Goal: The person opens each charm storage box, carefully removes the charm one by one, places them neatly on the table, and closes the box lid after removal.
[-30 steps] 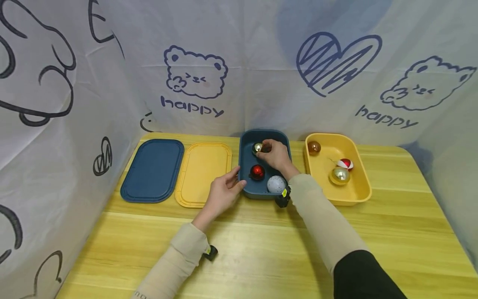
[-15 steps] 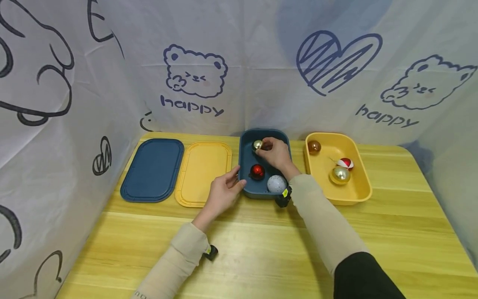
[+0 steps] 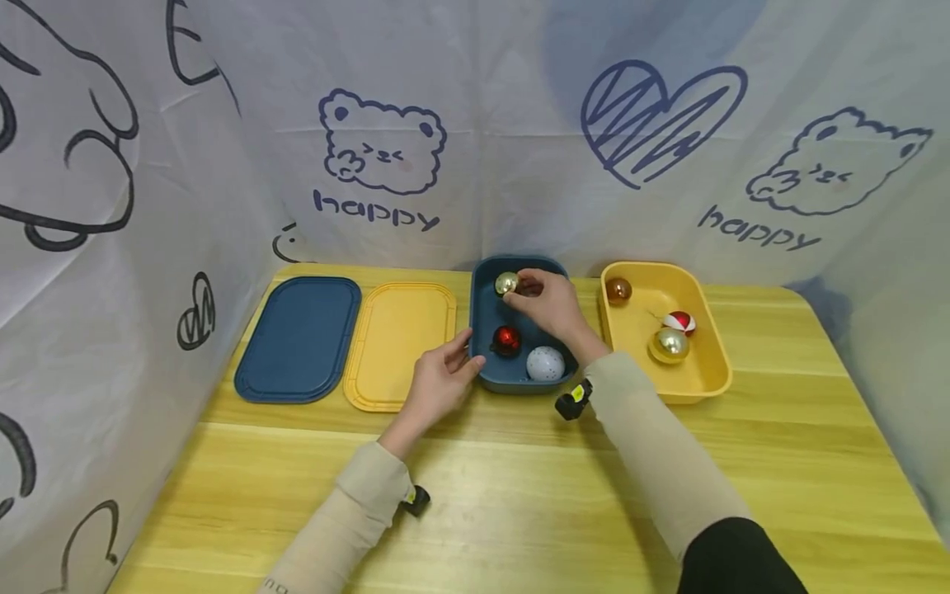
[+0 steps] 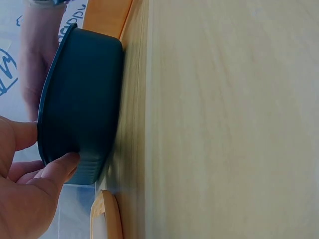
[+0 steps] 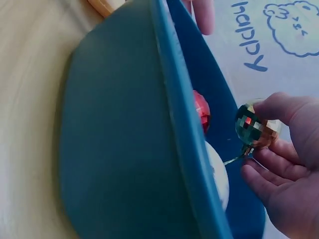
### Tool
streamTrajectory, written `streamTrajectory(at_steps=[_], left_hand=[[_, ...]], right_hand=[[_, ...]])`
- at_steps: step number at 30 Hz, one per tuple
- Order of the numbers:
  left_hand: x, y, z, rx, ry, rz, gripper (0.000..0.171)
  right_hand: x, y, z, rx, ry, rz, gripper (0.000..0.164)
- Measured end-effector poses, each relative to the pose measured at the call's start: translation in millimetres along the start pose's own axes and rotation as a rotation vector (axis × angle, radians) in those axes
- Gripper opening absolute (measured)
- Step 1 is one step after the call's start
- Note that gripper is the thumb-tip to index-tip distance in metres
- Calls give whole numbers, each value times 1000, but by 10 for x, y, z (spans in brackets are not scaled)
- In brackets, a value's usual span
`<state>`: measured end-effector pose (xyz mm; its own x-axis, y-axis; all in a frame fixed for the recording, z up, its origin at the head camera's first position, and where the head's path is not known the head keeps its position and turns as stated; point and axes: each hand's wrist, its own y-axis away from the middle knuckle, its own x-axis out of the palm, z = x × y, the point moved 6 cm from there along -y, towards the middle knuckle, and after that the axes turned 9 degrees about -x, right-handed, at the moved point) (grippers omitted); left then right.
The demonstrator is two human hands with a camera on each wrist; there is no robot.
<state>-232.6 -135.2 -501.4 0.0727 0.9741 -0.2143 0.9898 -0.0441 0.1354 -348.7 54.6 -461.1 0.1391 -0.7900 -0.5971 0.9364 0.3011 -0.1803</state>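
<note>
My right hand (image 3: 549,304) pinches a shiny gold faceted Christmas bauble (image 5: 256,127) between thumb and fingers, at the far end of the dark blue box (image 3: 486,313). A thin string hangs from the bauble's cap in the right wrist view. Inside the box lie a red faceted bauble (image 3: 507,340) and a white speckled ball (image 3: 545,364). At the box's near left corner, my left hand (image 3: 439,381) holds the outside with thumb and fingers spread around the corner. Its thumb meets the rim in the left wrist view, while a finger presses the wall.
Right of the blue box stands a yellow box (image 3: 705,379) containing a brown ball (image 3: 618,290), a red-and-white bauble (image 3: 679,322) and a larger gold ball (image 3: 669,345). A yellow lid (image 3: 404,346) and a blue lid (image 3: 298,340) lie flat to the left. A printed cloth hangs behind.
The gold bauble has come up slightly toward the box's far end, with my right wrist turned a little outward. My left hand keeps its place at the corner. The head view has shifted slightly.
</note>
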Motion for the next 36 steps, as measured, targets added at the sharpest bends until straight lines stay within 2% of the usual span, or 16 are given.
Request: streamTrajectory(at_steps=[9, 21, 28, 36], left_hand=[[0, -2, -5, 15, 23, 4, 58], [-2, -11, -11, 18, 24, 2, 58], [-7, 6, -46, 19, 1, -11, 57], [0, 17, -58, 26, -30, -10, 57]], right_hand=[[-131, 203, 78, -33, -27, 4, 51], [-235, 585, 254, -156, -37, 22, 52], [-191, 793, 330, -230, -39, 29, 47], [-103, 1027, 364, -271, -27, 66, 45]])
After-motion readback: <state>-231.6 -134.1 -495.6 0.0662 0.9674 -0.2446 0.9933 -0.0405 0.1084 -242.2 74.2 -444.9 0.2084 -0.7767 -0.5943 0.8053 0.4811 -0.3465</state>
